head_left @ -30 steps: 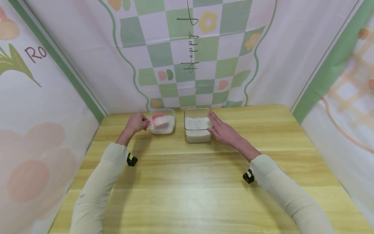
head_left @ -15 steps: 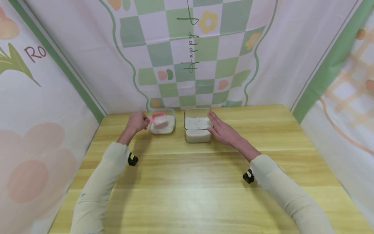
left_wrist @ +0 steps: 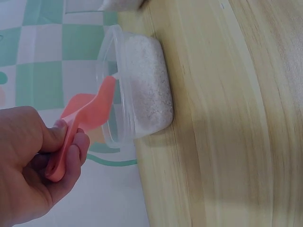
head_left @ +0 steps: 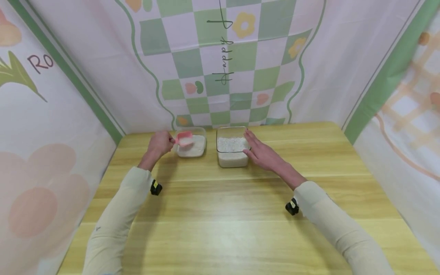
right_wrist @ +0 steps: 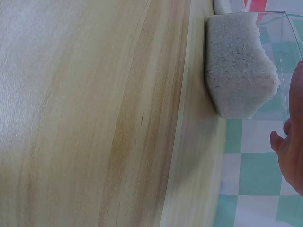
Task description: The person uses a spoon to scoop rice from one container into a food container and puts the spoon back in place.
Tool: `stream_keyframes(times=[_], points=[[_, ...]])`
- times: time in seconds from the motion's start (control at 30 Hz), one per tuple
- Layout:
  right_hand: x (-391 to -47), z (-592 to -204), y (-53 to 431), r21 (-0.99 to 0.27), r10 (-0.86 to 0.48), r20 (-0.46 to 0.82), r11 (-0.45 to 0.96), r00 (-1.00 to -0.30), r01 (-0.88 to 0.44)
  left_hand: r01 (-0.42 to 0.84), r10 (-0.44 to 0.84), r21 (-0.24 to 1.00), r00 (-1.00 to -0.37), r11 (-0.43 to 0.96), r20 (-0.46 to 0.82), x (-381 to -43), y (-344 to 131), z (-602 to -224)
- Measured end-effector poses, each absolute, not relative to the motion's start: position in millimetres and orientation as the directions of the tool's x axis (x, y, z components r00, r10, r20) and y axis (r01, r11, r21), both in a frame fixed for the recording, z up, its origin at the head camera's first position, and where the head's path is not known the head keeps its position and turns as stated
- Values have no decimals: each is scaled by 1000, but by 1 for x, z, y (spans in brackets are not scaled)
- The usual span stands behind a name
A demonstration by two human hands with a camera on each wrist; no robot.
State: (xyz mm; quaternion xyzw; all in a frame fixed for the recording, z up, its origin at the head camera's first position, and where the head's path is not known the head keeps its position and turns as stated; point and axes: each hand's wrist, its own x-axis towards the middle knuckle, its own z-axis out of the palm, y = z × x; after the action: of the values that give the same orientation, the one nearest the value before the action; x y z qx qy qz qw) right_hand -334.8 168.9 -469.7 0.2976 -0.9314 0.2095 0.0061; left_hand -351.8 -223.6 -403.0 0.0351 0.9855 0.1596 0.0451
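Observation:
My left hand [head_left: 160, 144] pinches the handle of a pink scoop [head_left: 185, 139] between thumb and curled fingers. The scoop is held over a clear plastic container [left_wrist: 124, 90] of white rice [left_wrist: 147, 85], its front edge overlapping the rim in the left wrist view. A little white shows at the scoop's tip. To the right stands a square glass container [head_left: 233, 160], also holding rice [right_wrist: 239, 61], which reaches well up its walls. My right hand [head_left: 262, 153] rests at this container's right rim with its fingers straight.
Both containers stand side by side near the back edge of the wooden table [head_left: 220, 214], with a narrow gap between them. Close behind hangs a printed cloth [head_left: 227, 61] with green and white checks.
The scoop has shifted slightly left over the plastic container, and its bowl has changed tilt. My right hand and both containers stay where they were.

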Motion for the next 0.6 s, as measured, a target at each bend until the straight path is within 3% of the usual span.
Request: stream_keyframes(times=[0.47,0.6], points=[[-334,-467,169,-395,-552,129,733,-824,-553,71,79,229,-996,971,-27,-352,-223,-404],[-334,-467,169,-402,-554,125,730,-823,-553,101,102,145,-995,984,0,-351,-223,-405]])
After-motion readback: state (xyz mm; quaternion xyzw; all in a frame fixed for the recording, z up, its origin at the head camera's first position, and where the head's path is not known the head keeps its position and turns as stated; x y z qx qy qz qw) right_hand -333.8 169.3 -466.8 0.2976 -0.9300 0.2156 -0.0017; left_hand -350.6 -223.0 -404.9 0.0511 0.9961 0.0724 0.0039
